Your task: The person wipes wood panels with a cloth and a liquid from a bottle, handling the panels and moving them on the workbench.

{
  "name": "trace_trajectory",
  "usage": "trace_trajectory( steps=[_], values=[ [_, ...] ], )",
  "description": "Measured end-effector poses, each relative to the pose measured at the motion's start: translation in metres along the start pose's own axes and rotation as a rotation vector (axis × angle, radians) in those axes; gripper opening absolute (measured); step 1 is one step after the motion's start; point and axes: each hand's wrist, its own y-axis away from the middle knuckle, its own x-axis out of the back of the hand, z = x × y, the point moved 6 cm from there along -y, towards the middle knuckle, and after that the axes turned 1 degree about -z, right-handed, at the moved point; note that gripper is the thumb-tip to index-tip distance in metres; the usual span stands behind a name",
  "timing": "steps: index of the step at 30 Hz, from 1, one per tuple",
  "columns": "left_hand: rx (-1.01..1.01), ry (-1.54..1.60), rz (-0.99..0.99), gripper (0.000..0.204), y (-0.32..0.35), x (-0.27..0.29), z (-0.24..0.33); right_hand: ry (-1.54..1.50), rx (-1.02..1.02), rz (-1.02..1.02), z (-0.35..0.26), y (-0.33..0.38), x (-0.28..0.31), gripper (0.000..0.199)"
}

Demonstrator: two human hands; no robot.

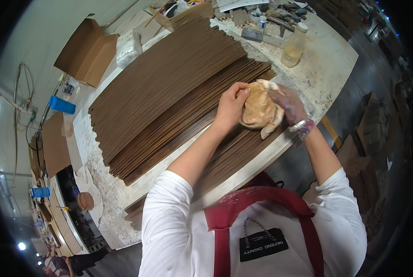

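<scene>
A crumpled cloth [258,108], tan-stained with white edges, is held up between my hands over the near strips. My right hand [290,105], in a thin clear glove with purple-brown stains and a silvery band at the wrist, grips its right side. Bare and curled, my left hand [233,105] pinches the cloth's left edge between thumb and fingers. Beneath and beyond lie many long, dark brown grooved strips [169,87], packed side by side across the table. A smaller group of brown strips [234,150] lies along the near edge, partly hidden by my left forearm.
At the far right of the worn white table [329,60] stands a glass jar [294,46] of yellowish liquid, near scattered tools [282,18]. An open cardboard box [86,51], a white wrapped bundle [128,48] and a blue cup [62,105] sit along the left side.
</scene>
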Motion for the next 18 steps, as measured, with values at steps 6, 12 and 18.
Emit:
trace_trajectory(
  steps=[6, 12, 18],
  values=[
    [0.086, 0.330, -0.039, 0.011, -0.081, -0.115, -0.001, -0.796, -0.067, 0.210, 0.067, 0.044, 0.099, 0.063],
    [-0.212, -0.282, -0.019, 0.026, -0.164, -0.156, 0.005, -0.953, -0.252, 0.338, 0.060, 0.059, 0.131, 0.039],
    [-0.056, -0.321, 0.074, 0.097, -0.259, -0.143, 0.003, -0.964, -0.185, 0.638, 0.097, 0.062, 0.215, 0.036]
  ],
)
